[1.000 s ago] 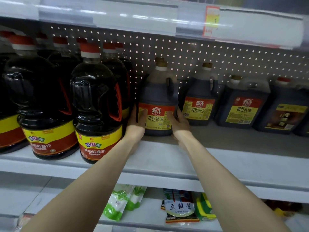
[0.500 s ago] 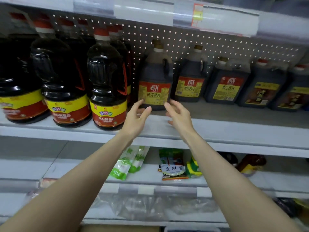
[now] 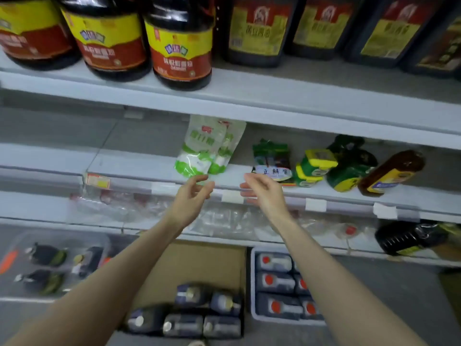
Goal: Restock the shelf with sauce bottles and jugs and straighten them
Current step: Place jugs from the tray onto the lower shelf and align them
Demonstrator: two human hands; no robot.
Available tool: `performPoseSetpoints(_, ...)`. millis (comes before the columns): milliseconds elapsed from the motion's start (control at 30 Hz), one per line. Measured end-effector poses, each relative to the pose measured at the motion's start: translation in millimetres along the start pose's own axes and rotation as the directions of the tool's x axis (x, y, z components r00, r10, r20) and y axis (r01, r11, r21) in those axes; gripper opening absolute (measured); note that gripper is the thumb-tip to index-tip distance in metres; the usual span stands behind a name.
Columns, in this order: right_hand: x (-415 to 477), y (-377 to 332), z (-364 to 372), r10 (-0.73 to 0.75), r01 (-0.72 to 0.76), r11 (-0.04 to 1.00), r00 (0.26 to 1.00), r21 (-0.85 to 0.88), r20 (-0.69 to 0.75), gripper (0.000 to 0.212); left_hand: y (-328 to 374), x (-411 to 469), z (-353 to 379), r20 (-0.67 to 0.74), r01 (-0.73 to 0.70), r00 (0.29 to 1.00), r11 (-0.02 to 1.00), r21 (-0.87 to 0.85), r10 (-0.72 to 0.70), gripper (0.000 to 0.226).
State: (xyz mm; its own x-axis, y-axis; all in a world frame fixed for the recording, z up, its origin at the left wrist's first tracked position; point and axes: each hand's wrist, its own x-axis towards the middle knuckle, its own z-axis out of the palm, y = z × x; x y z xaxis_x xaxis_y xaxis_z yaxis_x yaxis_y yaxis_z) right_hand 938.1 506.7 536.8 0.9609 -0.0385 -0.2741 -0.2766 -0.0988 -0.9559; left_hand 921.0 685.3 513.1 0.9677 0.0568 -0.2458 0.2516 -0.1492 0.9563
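Both hands, left (image 3: 192, 193) and right (image 3: 262, 193), hang wide and empty. Likely reaching for jugs (image 3: 184, 313) in the box (image 3: 199, 263) at 6 o'clock.

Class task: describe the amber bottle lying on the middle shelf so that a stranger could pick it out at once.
Find the middle shelf, below the row of big dark jugs. Follow it to its right end, past the green packets, to the amber bottle. It alone is translucent brown with a yellow label, lying tilted on its side.
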Motion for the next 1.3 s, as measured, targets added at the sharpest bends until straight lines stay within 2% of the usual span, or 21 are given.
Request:
performPoseSetpoints(67,-4.8,26.4,2.1,0.031,-0.031,1.000,0.999,-0.004,-0.009,0.005,-28.3,-7.4,-0.2,-0.015,0.041,0.999,0.999,0.003,-0.041,0.024)
performPoseSetpoints(233,-9.9,141.5,16.6,0.181,-0.178,0.983,0.982,-0.048,0.063,0.005,-143.1,-30.5,10.0,-0.052,0.224,0.973,0.974,0.029,-0.223,0.029)
performPoseSetpoints(467,-29.0,303.5,36.9,0.404,-0.396,0.914,0.910,-0.091,0.092,0.011,-292.7,-68.1,25.3,-0.098,0.431,0.898,0.902,-0.012,-0.430,0.018)
performPoseSetpoints(567,-34.0,360.5,49.1,0.452,-0.440,0.890,0.884,-0.117,0.119,0.009,-352.2,-75.9,27.7,-0.109,0.471,0.878,0.882,0.019,-0.467,0.007)
performPoseSetpoints(700,-35.3,433.4,66.5,0.536,-0.518,0.842,0.834,-0.150,0.129,0.010,-419.4,-78.6,28.3,-0.127,0.515,0.854,0.855,0.061,-0.505,0.018)
performPoseSetpoints(800,-36.1,479.7,80.6,0.587,-0.566,0.807,0.800,-0.170,0.125,0.020,-464.2,-77.7,29.6,-0.141,0.544,0.835,0.837,0.056,-0.533,0.011)
performPoseSetpoints(933,-32.2,532.4,99.4,0.599,-0.575,0.799,0.790,-0.178,0.134,0.034,-513.1,-69.5,25.3,-0.126,0.559,0.827,0.826,0.069,-0.549,0.007)
performPoseSetpoints(1033,-26.9,566.9,114.4,0.611,-0.592,0.791,0.776,-0.153,0.156,0.062,-543.3,-56.9,22.0,-0.108,0.557,0.829,0.827,0.078,-0.548,0.031)
performPoseSetpoints(1100,-22.9,588.8,120.8,0.599,-0.582,0.800,0.778,-0.144,0.187,0.073,-559.4,-47.7,21.4,-0.061,0.555,0.832,0.829,0.068,-0.552,0.035)
performPoseSetpoints(1167,-19.6,607.7,126.9,0.587,-0.561,0.810,0.779,-0.172,0.223,0.079,-576.1,-38.9,19.2,0.014,0.550,0.833,0.830,0.092,-0.554,0.041)
performPoseSetpoints(1267,-18.2,624.0,138.2,0.577,-0.543,0.816,0.783,-0.198,0.231,0.081,-597.8,-28.3,13.9,0.059,0.541,0.829,0.825,0.164,-0.555,0.070)
performPoseSetpoints(1300,-18.0,626.1,140.8,0.576,-0.542,0.817,0.784,-0.195,0.233,0.082,-602.1,-24.8,13.4,0.063,0.531,0.834,0.829,0.176,-0.548,0.068)
